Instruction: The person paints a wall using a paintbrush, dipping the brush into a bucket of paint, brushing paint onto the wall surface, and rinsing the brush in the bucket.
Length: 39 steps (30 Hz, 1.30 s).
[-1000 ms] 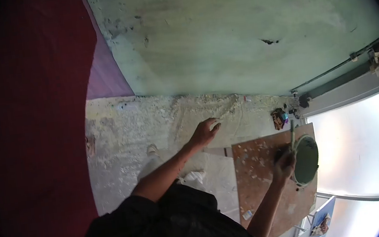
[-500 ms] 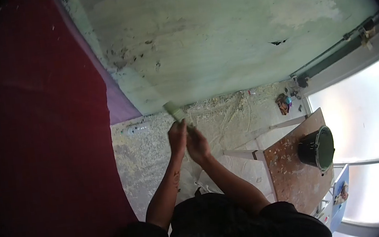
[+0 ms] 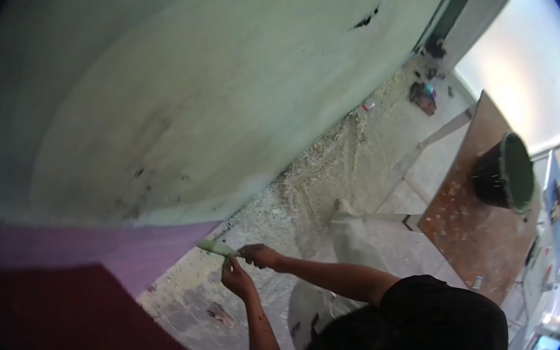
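A paintbrush (image 3: 216, 247) with pale green bristles is held in front of me, low at the centre left. My right hand (image 3: 260, 256) is closed round its handle. With fingers pinched together, my left hand (image 3: 237, 278) touches the brush near the base of its bristles. The bristles point left, close to the lower edge of the green wall (image 3: 215, 99) and the purple strip (image 3: 142, 251); whether they touch either cannot be told. A black bucket (image 3: 493, 177) of green paint stands on the brown table at the right.
The speckled brown table (image 3: 471, 221) stands at the right. A dark red surface (image 3: 68, 327) fills the lower left. Crumpled rubbish (image 3: 422, 98) lies on the floor by the far corner, and a small rag-like scrap (image 3: 221, 315) lies below my hands.
The view has turned and moved left along the wall. My right hand has left the bucket with the brush, and my left hand has come to meet it at the brush.
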Motion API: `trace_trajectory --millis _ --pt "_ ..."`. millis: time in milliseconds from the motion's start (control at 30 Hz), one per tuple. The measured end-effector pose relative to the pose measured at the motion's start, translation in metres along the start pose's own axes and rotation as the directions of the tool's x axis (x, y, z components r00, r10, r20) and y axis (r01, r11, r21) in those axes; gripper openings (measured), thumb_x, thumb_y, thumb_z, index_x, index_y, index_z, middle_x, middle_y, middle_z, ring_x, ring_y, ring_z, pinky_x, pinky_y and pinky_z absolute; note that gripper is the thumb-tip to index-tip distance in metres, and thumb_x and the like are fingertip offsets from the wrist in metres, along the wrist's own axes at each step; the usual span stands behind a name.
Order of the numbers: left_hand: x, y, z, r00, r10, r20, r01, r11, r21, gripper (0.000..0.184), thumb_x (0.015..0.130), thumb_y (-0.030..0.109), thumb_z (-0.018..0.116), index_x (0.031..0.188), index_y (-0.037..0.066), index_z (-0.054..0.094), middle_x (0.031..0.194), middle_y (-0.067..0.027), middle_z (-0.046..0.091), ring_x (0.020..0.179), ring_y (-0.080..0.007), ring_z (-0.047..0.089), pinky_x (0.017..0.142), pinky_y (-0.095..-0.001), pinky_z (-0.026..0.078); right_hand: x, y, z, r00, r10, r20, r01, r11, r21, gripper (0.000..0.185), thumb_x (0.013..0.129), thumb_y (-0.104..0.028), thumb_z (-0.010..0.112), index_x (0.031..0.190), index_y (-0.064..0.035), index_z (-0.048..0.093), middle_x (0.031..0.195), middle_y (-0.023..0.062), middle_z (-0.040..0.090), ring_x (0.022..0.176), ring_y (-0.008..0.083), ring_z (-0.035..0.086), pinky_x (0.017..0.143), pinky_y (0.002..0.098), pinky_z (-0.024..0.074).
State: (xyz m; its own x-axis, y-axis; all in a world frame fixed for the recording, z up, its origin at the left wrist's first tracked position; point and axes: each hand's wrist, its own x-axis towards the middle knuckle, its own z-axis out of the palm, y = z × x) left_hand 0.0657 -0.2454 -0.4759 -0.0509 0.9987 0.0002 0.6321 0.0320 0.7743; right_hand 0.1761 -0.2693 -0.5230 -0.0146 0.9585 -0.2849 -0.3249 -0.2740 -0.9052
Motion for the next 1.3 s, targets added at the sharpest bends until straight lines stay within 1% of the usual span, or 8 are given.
trace_trajectory --millis 267,333,533,667,867,967,1000,1300 --pt "0.003 -0.085 0.200 0.967 -0.149 0.206 0.124 0.984 0.127 0.037 0.094 0.022 0.043 0.105 -0.008 0.060 0.104 -0.0216 0.063 0.098 -0.0322 0.060 0.088 -0.0363 0.044 0.104 0.156 -0.190 0.883 0.304 -0.357 -0.277 0.952 0.127 0.033 0.091 -0.030 0.050 0.113 -0.0106 0.064 0.101 0.0144 0.066 0.083 0.0200 0.063 0.082 0.0334 0.0475" --pt "0.003 -0.093 0.263 0.947 -0.197 0.254 0.176 0.979 0.103 0.036 0.094 0.022 0.043 0.105 -0.009 0.060 0.104 -0.0222 0.063 0.099 -0.0335 0.059 0.088 -0.0362 0.044 0.129 0.211 -0.284 0.799 -0.040 -0.601 0.015 0.999 -0.048 0.031 0.089 -0.020 0.048 0.111 -0.0047 0.063 0.102 0.0179 0.065 0.092 0.0295 0.061 0.088 0.0365 0.0439" --pt "-0.003 -0.021 0.401 0.882 -0.057 0.467 -0.010 0.990 0.139 0.039 0.096 0.025 0.043 0.101 -0.011 0.057 0.095 -0.0229 0.062 0.089 -0.0314 0.060 0.080 -0.0364 0.044 0.089 0.096 -0.634 0.400 0.125 -0.908 -0.168 0.984 0.062 0.054 0.089 -0.050 0.047 0.112 -0.0041 0.061 0.088 0.0099 0.061 0.071 0.0203 0.053 0.067 0.0352 0.0434" --pt "0.013 0.048 0.454 0.843 0.031 0.537 -0.018 0.999 -0.030 0.041 0.097 0.028 0.044 0.100 -0.010 0.057 0.093 -0.0224 0.062 0.084 -0.0292 0.060 0.077 -0.0368 0.045 0.071 0.033 -0.714 0.248 -0.101 -0.964 0.155 0.986 -0.063 0.052 0.089 -0.050 0.048 0.103 -0.0025 0.062 0.078 0.0065 0.058 0.060 0.0157 0.047 0.054 0.0319 0.0387" --pt "0.059 0.018 0.433 0.890 0.097 0.446 -0.107 0.994 -0.002 0.041 0.095 0.029 0.045 0.105 -0.010 0.058 0.102 -0.0233 0.062 0.096 -0.0301 0.061 0.083 -0.0356 0.045 0.106 0.075 -0.589 0.243 -0.170 -0.955 -0.074 0.978 -0.193 0.043 0.089 -0.042 0.051 0.078 -0.0008 0.060 0.063 0.0073 0.054 0.054 0.0167 0.051 0.049 0.0320 0.0384" --pt "0.050 -0.032 0.355 0.948 0.032 0.318 -0.007 0.997 -0.080 0.036 0.096 0.021 0.042 0.109 -0.008 0.059 0.110 -0.0197 0.062 0.103 -0.0311 0.059 0.092 -0.0360 0.043 0.151 0.156 -0.432 0.578 -0.310 -0.755 -0.235 0.823 -0.517 0.035 0.093 -0.026 0.043 0.123 -0.0119 0.055 0.100 0.0195 0.062 0.087 0.0304 0.060 0.076 0.0408 0.0454" --pt "0.052 -0.063 0.319 0.937 0.108 0.333 -0.120 0.993 0.014 0.035 0.096 0.019 0.042 0.111 -0.008 0.058 0.112 -0.0207 0.061 0.104 -0.0301 0.058 0.094 -0.0356 0.041 0.151 0.137 -0.366 0.644 -0.009 -0.765 -0.089 0.992 -0.086 0.033 0.094 -0.023 0.041 0.121 -0.0112 0.056 0.092 0.0189 0.063 0.081 0.0326 0.061 0.074 0.0411 0.0469" --pt "0.019 -0.167 0.130 0.929 -0.363 0.076 0.357 0.930 0.082 0.038 0.095 0.015 0.039 0.120 -0.013 0.048 0.120 -0.0257 0.054 0.112 -0.0319 0.054 0.094 -0.0354 0.043 0.182 0.174 -0.081 0.872 0.199 -0.447 -0.123 0.973 0.195 0.038 0.093 -0.038 0.048 0.114 -0.0101 0.063 0.086 0.0191 0.065 0.078 0.0258 0.063 0.077 0.0356 0.0475"
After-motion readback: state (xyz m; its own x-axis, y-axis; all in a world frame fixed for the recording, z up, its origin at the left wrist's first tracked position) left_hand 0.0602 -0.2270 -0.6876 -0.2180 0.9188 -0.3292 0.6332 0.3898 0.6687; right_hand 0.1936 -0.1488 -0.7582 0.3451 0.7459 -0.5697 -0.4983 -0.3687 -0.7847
